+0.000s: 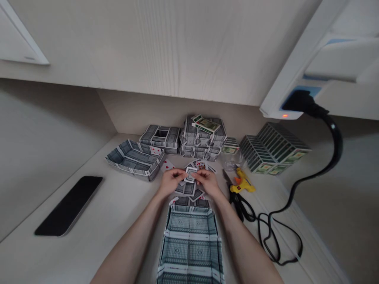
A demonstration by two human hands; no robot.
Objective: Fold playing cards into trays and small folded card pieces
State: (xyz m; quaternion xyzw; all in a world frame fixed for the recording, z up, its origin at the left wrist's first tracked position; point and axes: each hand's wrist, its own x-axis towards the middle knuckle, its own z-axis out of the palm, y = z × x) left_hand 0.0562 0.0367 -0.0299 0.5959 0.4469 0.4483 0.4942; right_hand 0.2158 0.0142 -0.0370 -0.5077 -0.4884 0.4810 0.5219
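Note:
Between my two hands is a small playing card, its patterned back facing up. My left hand pinches its left edge, and my right hand grips its right side. Loose playing cards lie below and behind my hands, some face up with red marks. Nearer to me, between my forearms, stands a long open tray made of playing cards. A second open card tray sits to the left.
Card-built boxes stand stacked at the back, a small card pack on top. Green-edged card packs are piled at right. A yellow glue gun, black-handled scissors and a looping black cord lie right. A phone lies left.

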